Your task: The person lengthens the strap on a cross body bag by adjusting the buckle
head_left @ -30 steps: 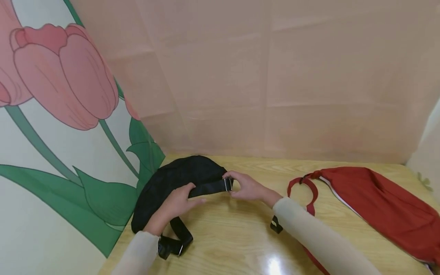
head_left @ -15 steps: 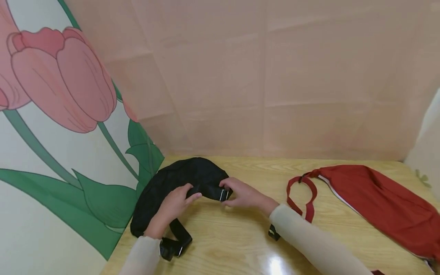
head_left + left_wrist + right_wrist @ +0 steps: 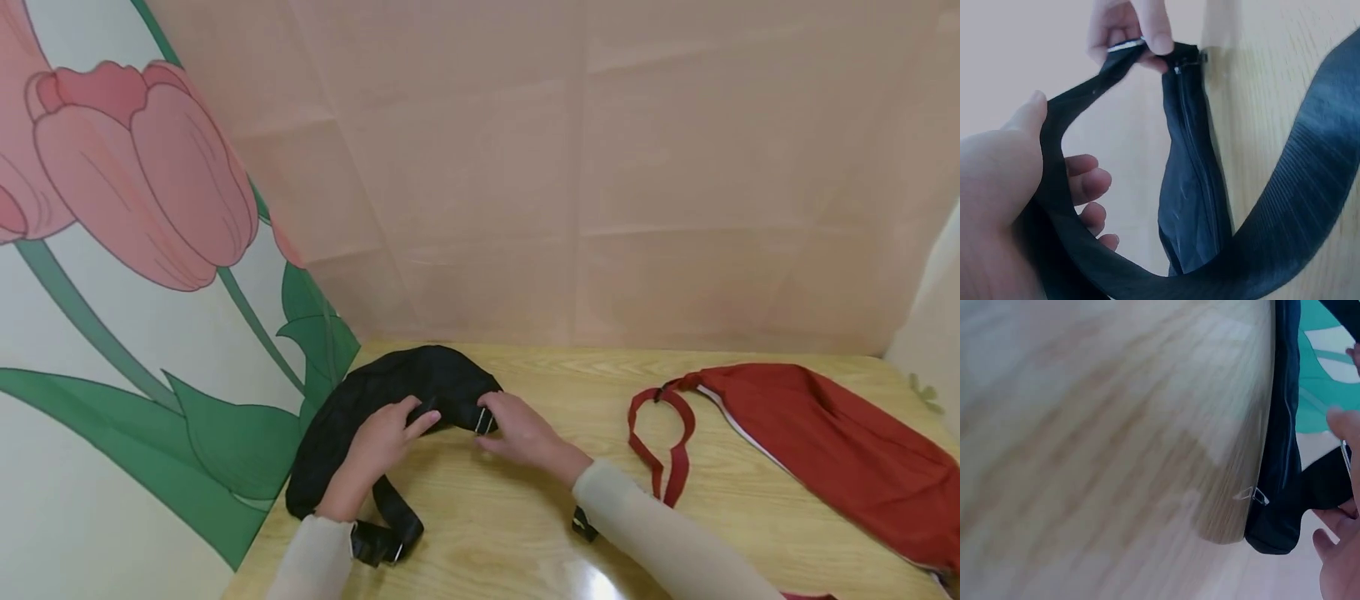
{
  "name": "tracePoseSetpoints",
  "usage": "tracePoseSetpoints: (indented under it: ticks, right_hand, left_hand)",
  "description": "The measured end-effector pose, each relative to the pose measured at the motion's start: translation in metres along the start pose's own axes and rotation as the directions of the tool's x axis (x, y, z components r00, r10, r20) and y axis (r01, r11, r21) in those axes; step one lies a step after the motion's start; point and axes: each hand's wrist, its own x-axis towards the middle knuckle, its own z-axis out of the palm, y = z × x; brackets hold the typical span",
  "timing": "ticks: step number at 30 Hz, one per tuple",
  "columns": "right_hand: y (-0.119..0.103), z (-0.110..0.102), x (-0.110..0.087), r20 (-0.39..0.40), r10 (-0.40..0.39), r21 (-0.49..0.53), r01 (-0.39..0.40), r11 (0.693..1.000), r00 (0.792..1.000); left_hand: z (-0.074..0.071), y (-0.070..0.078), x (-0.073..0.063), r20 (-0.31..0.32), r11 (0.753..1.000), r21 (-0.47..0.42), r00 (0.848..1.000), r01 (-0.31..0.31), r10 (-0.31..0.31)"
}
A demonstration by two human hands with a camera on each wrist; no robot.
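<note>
A black waist bag (image 3: 330, 442) lies at the left of the table, its zip (image 3: 1194, 131) showing in the left wrist view. My left hand (image 3: 382, 437) holds the bag's black strap (image 3: 1054, 144) between thumb and fingers. At the bag's right end, my right hand (image 3: 525, 429) pinches the strap beside a metal slider (image 3: 483, 421). Between the two hands the strap bends in a slack curve. A loose strap end (image 3: 397, 510) with a buckle hangs down near the left wrist and rests on the wood.
On the right lies a red waist bag (image 3: 817, 442) with a pale zip edge. Its red strap (image 3: 678, 467) loops toward my right sleeve, near a black buckle (image 3: 583, 523). A tulip-printed wall (image 3: 150, 175) borders the table's left side; a beige sheet (image 3: 600, 208) hangs behind.
My right hand has shifted slightly left and down with the slider, bringing it nearer the left hand. The strap between them has gone from stretched to slack.
</note>
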Motion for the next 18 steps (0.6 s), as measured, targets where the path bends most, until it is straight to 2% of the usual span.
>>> tracePoseSetpoints:
  ticks: [5, 9, 11, 14, 18]
  right_hand:
    - [0.005, -0.004, 0.0, 0.024, 0.029, 0.1, -0.032, 0.995, 0.999]
    - [0.01, -0.01, 0.0, 0.064, 0.021, 0.248, -0.036, 0.968, 0.998]
    - [0.012, -0.012, 0.001, 0.08, 0.019, 0.289, -0.042, 0.956, 0.997]
    - [0.015, -0.015, 0.004, 0.093, 0.02, 0.32, -0.049, 0.946, 0.995]
    - [0.018, -0.018, 0.006, 0.106, -0.003, 0.301, -0.029, 0.953, 0.994]
  left_hand:
    - [0.001, -0.007, 0.002, 0.037, 0.998, -0.013, 0.998, 0.056, -0.055]
    - [0.005, -0.015, 0.003, 0.058, 0.998, -0.036, 0.997, 0.048, -0.046]
    - [0.007, -0.018, 0.003, 0.056, 0.999, -0.042, 0.998, 0.03, -0.028]
    - [0.009, -0.019, 0.003, 0.054, 0.998, -0.046, 0.998, 0.032, -0.029]
    - [0.009, -0.013, 0.0, 0.051, 0.997, -0.052, 0.997, 0.058, -0.056]
